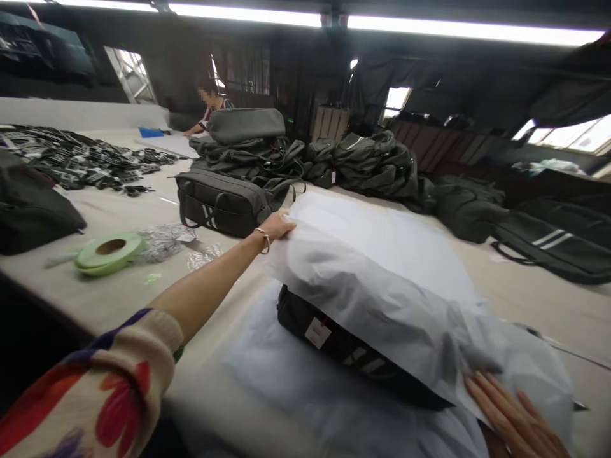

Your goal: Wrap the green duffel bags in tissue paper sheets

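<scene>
A dark duffel bag [382, 372] with a white hang tag [317, 333] and pale stripes lies in front of me, partly covered by a translucent white plastic bag [363, 286]. My left hand [277, 226] pinches the far left edge of that plastic. Flat on the plastic at the near right rests my right hand [513, 413], its fingers stretched out beside the duffel's right end. More of the plastic spreads under and in front of the duffel. The duffel's top and far side are hidden beneath the sheet.
An upright dark green duffel bag [222, 200] stands past my left hand, with heaped bags [372, 162] behind. A light green tape roll [111, 251] and piled black-and-white straps [71, 156] lie left. Another person [214, 108] works at the far end. Striped bags [554, 235] lie right.
</scene>
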Motion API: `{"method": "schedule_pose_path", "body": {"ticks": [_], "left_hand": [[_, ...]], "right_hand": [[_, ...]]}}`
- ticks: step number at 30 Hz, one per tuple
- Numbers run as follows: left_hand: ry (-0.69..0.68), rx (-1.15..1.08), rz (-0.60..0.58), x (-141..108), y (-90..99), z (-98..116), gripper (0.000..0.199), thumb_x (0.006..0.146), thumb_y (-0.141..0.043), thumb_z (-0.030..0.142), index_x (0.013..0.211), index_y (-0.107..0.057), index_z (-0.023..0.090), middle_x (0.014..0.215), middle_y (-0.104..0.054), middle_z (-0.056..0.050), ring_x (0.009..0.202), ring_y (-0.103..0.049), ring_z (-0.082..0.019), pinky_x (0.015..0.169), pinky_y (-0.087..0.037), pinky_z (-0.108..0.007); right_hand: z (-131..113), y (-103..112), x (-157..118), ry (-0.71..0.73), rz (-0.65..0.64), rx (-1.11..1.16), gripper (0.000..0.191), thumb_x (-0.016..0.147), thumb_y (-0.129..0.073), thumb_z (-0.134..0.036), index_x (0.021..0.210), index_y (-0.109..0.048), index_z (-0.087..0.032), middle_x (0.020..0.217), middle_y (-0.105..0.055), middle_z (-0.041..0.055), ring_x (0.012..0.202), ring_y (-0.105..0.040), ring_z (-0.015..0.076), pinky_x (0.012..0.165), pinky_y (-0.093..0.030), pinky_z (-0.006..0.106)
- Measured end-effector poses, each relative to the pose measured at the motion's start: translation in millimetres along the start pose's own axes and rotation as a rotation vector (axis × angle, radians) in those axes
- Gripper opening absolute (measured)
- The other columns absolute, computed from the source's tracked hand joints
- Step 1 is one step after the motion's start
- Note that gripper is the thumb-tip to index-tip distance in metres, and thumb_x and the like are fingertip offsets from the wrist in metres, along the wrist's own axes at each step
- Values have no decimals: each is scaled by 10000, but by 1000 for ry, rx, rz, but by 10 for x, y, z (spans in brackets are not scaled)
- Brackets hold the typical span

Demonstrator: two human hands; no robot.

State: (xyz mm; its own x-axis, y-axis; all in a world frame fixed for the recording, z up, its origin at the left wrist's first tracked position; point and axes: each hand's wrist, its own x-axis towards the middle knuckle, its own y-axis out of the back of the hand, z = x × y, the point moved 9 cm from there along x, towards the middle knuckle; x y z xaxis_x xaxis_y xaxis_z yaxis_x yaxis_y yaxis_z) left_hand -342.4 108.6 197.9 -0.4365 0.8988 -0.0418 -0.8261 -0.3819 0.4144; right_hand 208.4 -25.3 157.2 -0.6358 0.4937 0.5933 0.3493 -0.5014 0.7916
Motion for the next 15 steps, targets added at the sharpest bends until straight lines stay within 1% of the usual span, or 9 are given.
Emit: {"method": "schedule_pose_path", "body": {"ticks": [3,6,8,10,11,12,13,14,15], "left_hand": [[-43,71,80,-287,21,-188,594,805,-653,327,1340,-506,114,945,-703,-81,688,-656,-172,574,-486,-235],[-84,160,93,-516,48,-519,519,804,-643,370,1255,-579,122,730,-681,-6,640,-652,-189,596,-512,-266],[-125,232,114,-562,102,-664,508,762,-690,381,1203,-610,139,599,-628,34,682,-671,-238,695,-544,-332],[-177,276,171,-556,194,-609,557,761,-696,390,1262,-568,182,694,-662,30,893,-675,-285,890,-510,-394],[-245,296,213,-568,229,-448,583,788,-670,397,1314,-523,193,844,-692,9,1033,-637,-297,991,-452,-413],[-353,324,249,-614,224,-191,597,826,-630,403,1363,-474,194,1039,-683,-16,1166,-568,-300,1074,-374,-426],[-479,347,263,-701,153,124,598,861,-592,404,1400,-431,201,1237,-617,-23,1272,-482,-284,1133,-294,-416],[-718,412,260,-893,-21,544,592,899,-545,394,1422,-404,156,1383,-518,-60,1337,-406,-295,1162,-230,-446],[-883,444,192,-1094,-283,890,595,903,-555,391,1436,-390,184,1482,-418,-39,1390,-328,-270,1185,-176,-432]], "right_hand": [[-171,131,116,18,0,12,550,868,-470,-185,1413,-459,-254,1315,-603,38,1189,-579,265,1121,-359,463],[-223,116,130,18,13,7,543,871,-452,-119,1399,-474,-240,1309,-608,38,1225,-552,243,1113,-379,436],[-203,71,120,-15,28,-7,533,878,-448,-97,1391,-482,-239,1300,-615,38,1239,-539,234,1109,-388,426],[-176,24,119,-54,29,-17,523,883,-452,-85,1382,-490,-235,1292,-622,44,1244,-534,234,1103,-398,436],[-170,3,124,-66,22,-19,519,883,-454,-78,1377,-494,-231,1290,-623,48,1246,-533,234,1100,-402,442],[-169,-12,129,-74,14,-21,515,882,-456,-69,1370,-501,-228,1287,-625,51,1247,-531,233,1098,-404,447],[-171,-20,135,-80,8,-23,510,881,-459,-60,1361,-509,-225,1286,-626,54,1250,-528,232,1098,-405,451],[-176,-22,138,-86,5,-25,501,881,-462,-55,1351,-518,-220,1284,-627,57,1253,-525,232,1098,-404,453],[-181,-17,138,-97,8,-28,489,883,-467,-54,1340,-529,-216,1283,-628,59,1256,-522,232,1099,-403,453]]}}
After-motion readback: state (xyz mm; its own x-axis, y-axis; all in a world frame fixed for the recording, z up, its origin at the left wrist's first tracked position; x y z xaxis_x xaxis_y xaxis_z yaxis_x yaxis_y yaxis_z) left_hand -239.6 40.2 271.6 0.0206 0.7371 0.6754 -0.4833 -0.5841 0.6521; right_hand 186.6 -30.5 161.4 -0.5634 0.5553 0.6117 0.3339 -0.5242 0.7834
